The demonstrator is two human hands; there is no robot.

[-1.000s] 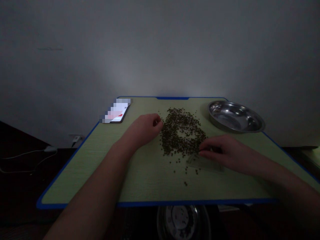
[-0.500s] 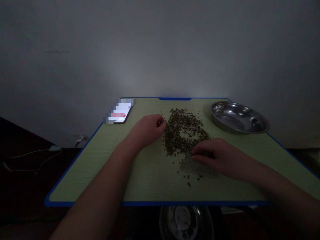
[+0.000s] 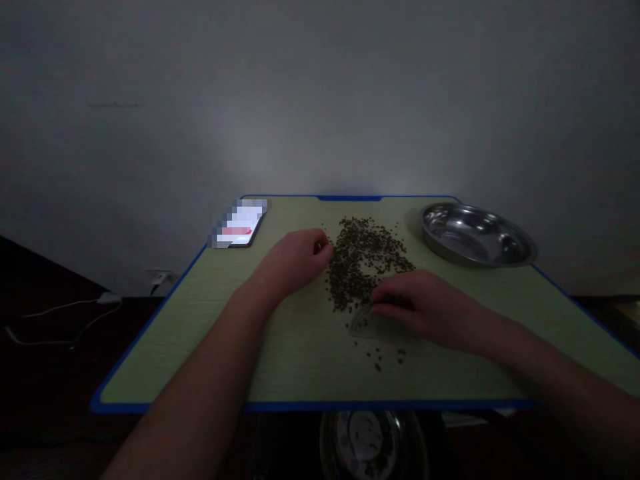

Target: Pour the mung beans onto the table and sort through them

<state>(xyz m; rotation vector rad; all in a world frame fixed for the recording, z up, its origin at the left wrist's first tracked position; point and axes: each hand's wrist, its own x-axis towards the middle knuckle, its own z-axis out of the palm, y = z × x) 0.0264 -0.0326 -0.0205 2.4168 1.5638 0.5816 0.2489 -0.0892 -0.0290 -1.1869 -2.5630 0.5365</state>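
Head view: fingers of the right hand (image 3: pixel 425 305) pinch a clear plastic piece (image 3: pixel 364 325) near the front of dark grains (image 3: pixel 345 287) mid-desk (image 3: pixel 300 367); whether the curled left hand (image 3: pixel 297 261) beside them grips anything, I cannot tell. Keeping the plastic low and flat should limit scattering.

Dark-brown grains (image 3: pixel 345 270), blue-edged green tabletop (image 3: pixel 310 363)
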